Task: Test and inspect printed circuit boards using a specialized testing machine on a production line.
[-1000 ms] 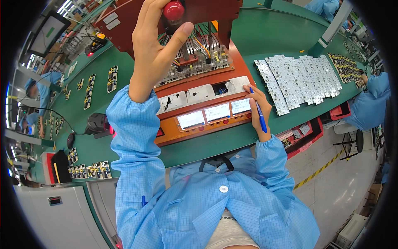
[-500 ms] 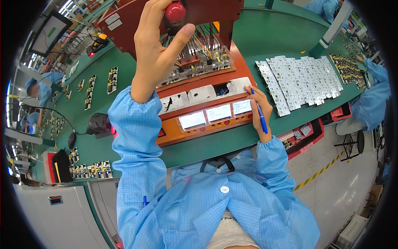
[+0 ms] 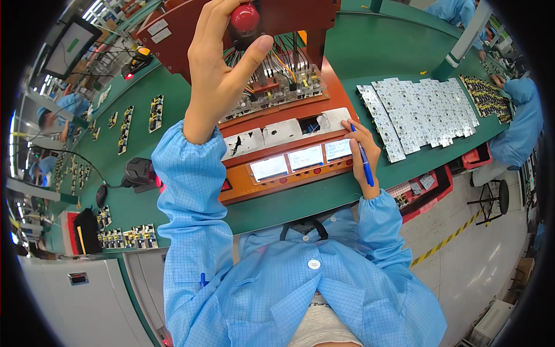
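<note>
My left hand (image 3: 217, 63) reaches up over a dark red test fixture (image 3: 277, 37), its fingers curled round the far side of a red ball knob (image 3: 245, 18) and its thumb below. Under the knob, bundles of wires run down to a circuit board (image 3: 283, 95) in the fixture, partly hidden by my hand and wrist. My right hand (image 3: 364, 149) holds a blue pen (image 3: 365, 165) at the fixture's right side, fingertips touching the worn white strip (image 3: 281, 132). Below that strip, lit displays (image 3: 305, 159) sit in the orange front panel.
Right of the fixture lie rows of silvery circuit boards (image 3: 425, 113) on the green bench (image 3: 277, 213). Assembled boards (image 3: 126, 128) and a dark scanner (image 3: 139, 173) are at the left. A red bin (image 3: 442, 185) sits below the bench edge; a co-worker (image 3: 520, 121) works far right.
Both my hands stay in place on the knob and pen. Text on the displays has changed. The co-worker at the far right has leaned in toward the bench.
</note>
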Tool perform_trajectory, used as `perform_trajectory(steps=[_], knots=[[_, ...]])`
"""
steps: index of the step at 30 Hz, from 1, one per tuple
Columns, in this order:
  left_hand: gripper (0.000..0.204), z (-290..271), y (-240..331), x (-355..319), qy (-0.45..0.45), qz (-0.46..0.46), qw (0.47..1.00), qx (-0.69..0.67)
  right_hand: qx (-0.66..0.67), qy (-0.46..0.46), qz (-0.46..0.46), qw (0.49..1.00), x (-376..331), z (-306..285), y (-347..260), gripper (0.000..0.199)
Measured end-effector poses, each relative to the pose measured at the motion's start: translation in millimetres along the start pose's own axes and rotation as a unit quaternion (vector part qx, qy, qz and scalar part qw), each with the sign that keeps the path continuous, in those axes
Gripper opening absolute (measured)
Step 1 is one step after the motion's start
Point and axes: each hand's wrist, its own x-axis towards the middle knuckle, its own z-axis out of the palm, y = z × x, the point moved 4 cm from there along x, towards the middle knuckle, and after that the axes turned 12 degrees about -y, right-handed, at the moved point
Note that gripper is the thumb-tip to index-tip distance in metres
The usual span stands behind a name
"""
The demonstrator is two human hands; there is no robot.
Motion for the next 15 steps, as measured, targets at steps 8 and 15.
perform_trajectory(steps=[8,15], knots=[[0.046,-0.5,-0.4,-0.5,-0.002,0.003,1.000,-0.009,-0.003,-0.002,-0.002,1.000,1.2,0.0,-2.1,0.021],[0.047,-0.5,-0.3,-1.0,-0.006,-0.001,1.000,-0.026,0.003,0.000,0.001,1.000,0.9,1.0,-1.8,0.021]])
